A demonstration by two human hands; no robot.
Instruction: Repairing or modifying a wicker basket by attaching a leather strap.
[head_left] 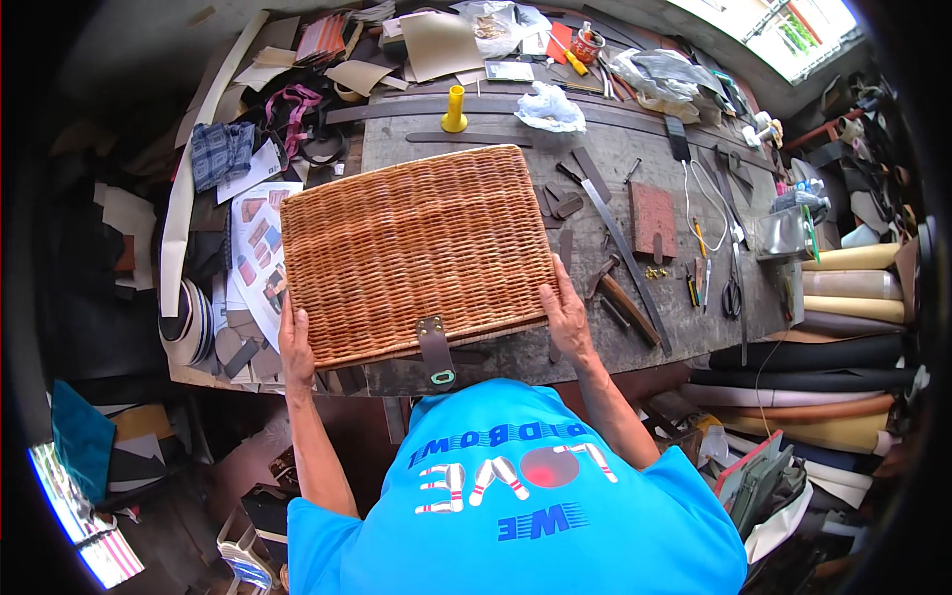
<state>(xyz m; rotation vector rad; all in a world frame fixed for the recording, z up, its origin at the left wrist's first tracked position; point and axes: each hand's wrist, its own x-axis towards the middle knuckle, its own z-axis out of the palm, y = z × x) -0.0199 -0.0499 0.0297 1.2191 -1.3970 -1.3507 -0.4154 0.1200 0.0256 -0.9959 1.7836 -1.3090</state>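
A brown wicker basket (412, 253), its woven lid face up, is held between my two hands over the near part of the workbench. My left hand (297, 347) grips its left side near the front corner, fingers partly hidden. On the opposite side, my right hand (567, 319) holds the edge, with the fingers along it. A dark leather strap (433, 345), fixed with small brass-coloured rivets, hangs over the basket's front edge. At the strap's lower end is a metal clasp plate (442, 377). The basket's underside is hidden.
On the dark workbench (397, 134), right of the basket, lie a hammer (630, 309), a reddish block (653, 220), scissors (732, 296) and small brass pieces (656, 273). Printed sheets (260, 263) lie to the left. A yellow stand (455, 111) is behind. Material rolls (853, 285) fill the right side.
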